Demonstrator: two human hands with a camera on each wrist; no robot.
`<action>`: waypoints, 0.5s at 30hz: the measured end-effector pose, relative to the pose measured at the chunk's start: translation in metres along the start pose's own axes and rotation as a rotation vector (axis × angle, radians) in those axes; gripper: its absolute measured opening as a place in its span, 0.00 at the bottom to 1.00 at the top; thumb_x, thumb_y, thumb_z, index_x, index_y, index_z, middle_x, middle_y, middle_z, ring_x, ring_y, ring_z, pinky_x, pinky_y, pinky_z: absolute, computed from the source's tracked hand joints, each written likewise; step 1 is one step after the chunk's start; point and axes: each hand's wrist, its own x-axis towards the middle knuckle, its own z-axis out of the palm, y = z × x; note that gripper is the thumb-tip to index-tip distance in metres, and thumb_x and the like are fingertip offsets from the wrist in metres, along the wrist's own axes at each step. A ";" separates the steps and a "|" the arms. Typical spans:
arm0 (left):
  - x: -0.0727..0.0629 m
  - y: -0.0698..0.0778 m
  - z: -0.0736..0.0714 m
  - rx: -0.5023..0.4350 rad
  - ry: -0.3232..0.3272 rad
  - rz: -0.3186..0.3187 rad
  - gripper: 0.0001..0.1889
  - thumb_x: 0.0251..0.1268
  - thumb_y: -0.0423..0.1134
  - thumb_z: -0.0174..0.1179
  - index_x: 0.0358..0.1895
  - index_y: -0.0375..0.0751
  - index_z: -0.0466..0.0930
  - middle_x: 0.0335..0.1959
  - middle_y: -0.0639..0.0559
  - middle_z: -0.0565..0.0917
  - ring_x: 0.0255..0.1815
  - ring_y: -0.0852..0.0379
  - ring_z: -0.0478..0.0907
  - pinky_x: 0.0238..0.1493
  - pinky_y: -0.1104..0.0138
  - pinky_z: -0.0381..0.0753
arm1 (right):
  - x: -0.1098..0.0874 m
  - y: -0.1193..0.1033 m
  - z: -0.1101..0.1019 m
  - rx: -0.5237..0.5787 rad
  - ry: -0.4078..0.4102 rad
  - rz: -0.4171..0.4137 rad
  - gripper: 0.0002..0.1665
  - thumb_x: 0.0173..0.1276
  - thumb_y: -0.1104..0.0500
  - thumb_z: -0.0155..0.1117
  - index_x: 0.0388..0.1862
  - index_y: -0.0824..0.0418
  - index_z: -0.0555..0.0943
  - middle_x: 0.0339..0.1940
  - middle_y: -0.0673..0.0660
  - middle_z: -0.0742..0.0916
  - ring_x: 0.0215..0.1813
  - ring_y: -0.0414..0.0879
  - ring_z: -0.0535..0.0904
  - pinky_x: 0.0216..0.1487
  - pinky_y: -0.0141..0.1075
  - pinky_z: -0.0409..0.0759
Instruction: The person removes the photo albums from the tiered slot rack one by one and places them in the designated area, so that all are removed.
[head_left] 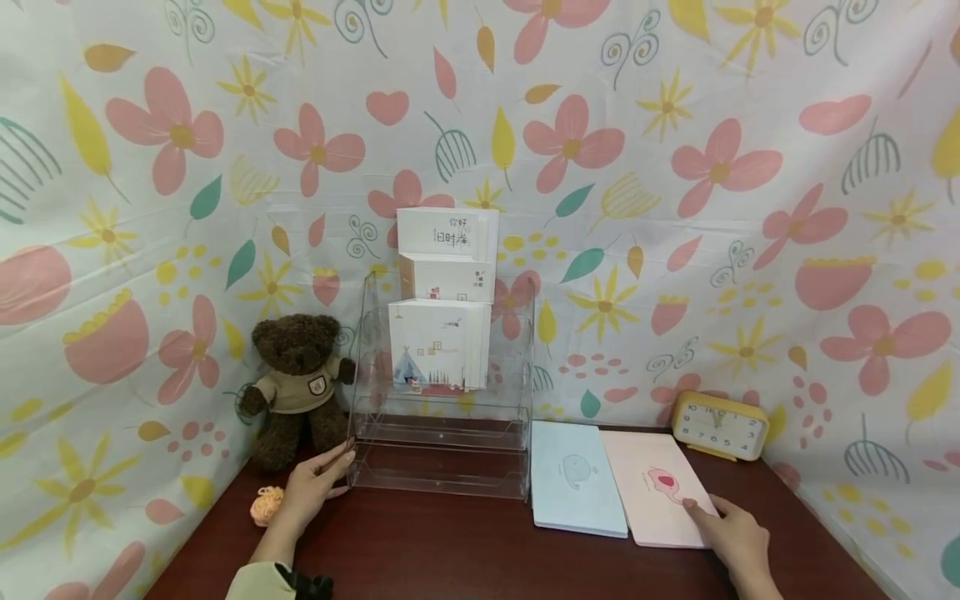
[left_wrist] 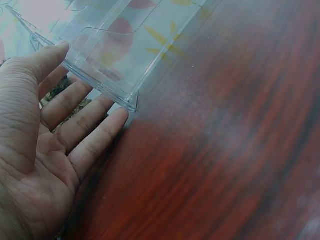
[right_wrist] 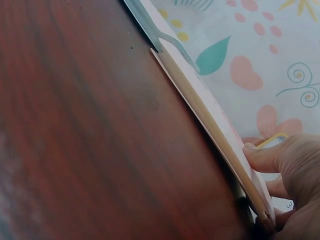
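Observation:
A clear acrylic rack (head_left: 442, 482) with tiers stands mid-table, holding white illustrated booklets (head_left: 438, 346) in its upper levels. My left hand (head_left: 315, 479) touches the rack's lower left side. In the left wrist view, its fingers (left_wrist: 97, 137) extend fairly straight along the side panel, and the thumb tip lies at the panel's edge. A pink notebook (head_left: 652, 475) with an elephant drawing lies at the right. My right hand (head_left: 735, 533) pinches its near right corner, thumb on the cover, other fingers at the edge. A light blue notebook (head_left: 577, 479) with a whale drawing lies beside it.
A brown teddy bear (head_left: 300, 392) in a beige shirt sits left of the rack. An orange yarn ball (head_left: 266, 506) lies near my left wrist. A yellow clock (head_left: 722, 425) stands behind the pink notebook. A floral cloth (head_left: 465, 108) hangs behind the dark wooden table (head_left: 450, 550).

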 end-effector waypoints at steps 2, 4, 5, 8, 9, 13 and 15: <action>-0.001 0.001 0.000 -0.003 0.005 0.003 0.39 0.61 0.64 0.66 0.72 0.49 0.73 0.71 0.39 0.72 0.68 0.40 0.73 0.50 0.58 0.88 | 0.001 0.000 0.000 -0.011 0.004 -0.014 0.45 0.69 0.42 0.65 0.64 0.81 0.69 0.63 0.82 0.72 0.60 0.77 0.61 0.62 0.70 0.55; -0.001 0.002 0.000 0.000 0.003 0.008 0.39 0.61 0.64 0.66 0.73 0.48 0.72 0.71 0.38 0.71 0.68 0.40 0.72 0.51 0.57 0.88 | 0.002 0.000 0.000 -0.023 0.015 -0.028 0.44 0.68 0.44 0.66 0.62 0.82 0.70 0.61 0.82 0.73 0.59 0.77 0.63 0.61 0.69 0.56; -0.001 0.003 0.000 0.000 0.000 0.009 0.38 0.63 0.63 0.65 0.73 0.48 0.72 0.72 0.38 0.71 0.68 0.39 0.72 0.51 0.57 0.88 | 0.002 -0.001 0.000 -0.021 0.018 -0.029 0.43 0.68 0.45 0.66 0.61 0.83 0.71 0.60 0.82 0.74 0.58 0.77 0.63 0.61 0.68 0.56; 0.000 0.004 0.000 -0.011 0.002 0.003 0.36 0.65 0.60 0.65 0.73 0.48 0.72 0.72 0.37 0.70 0.68 0.39 0.72 0.51 0.57 0.88 | 0.003 -0.005 -0.001 -0.014 0.010 -0.019 0.42 0.67 0.46 0.66 0.61 0.83 0.70 0.59 0.82 0.74 0.59 0.77 0.63 0.61 0.68 0.56; 0.000 0.003 0.000 -0.011 0.004 0.001 0.36 0.65 0.60 0.65 0.73 0.47 0.72 0.72 0.37 0.70 0.68 0.39 0.72 0.51 0.57 0.88 | 0.003 -0.006 -0.002 -0.011 -0.002 -0.011 0.43 0.67 0.46 0.66 0.62 0.83 0.69 0.59 0.82 0.74 0.60 0.77 0.62 0.62 0.69 0.55; 0.000 0.002 0.000 -0.014 0.008 0.001 0.37 0.63 0.61 0.66 0.72 0.47 0.73 0.71 0.37 0.71 0.68 0.39 0.72 0.50 0.57 0.88 | 0.008 -0.011 -0.009 -0.094 -0.021 -0.094 0.41 0.69 0.48 0.61 0.62 0.84 0.67 0.57 0.82 0.74 0.59 0.77 0.65 0.62 0.69 0.57; 0.000 0.001 0.000 -0.011 0.008 0.005 0.38 0.63 0.62 0.66 0.72 0.47 0.73 0.71 0.37 0.71 0.68 0.39 0.73 0.50 0.57 0.88 | 0.006 -0.019 -0.014 -0.128 0.010 -0.204 0.37 0.71 0.49 0.58 0.61 0.82 0.70 0.56 0.82 0.75 0.59 0.76 0.68 0.61 0.69 0.61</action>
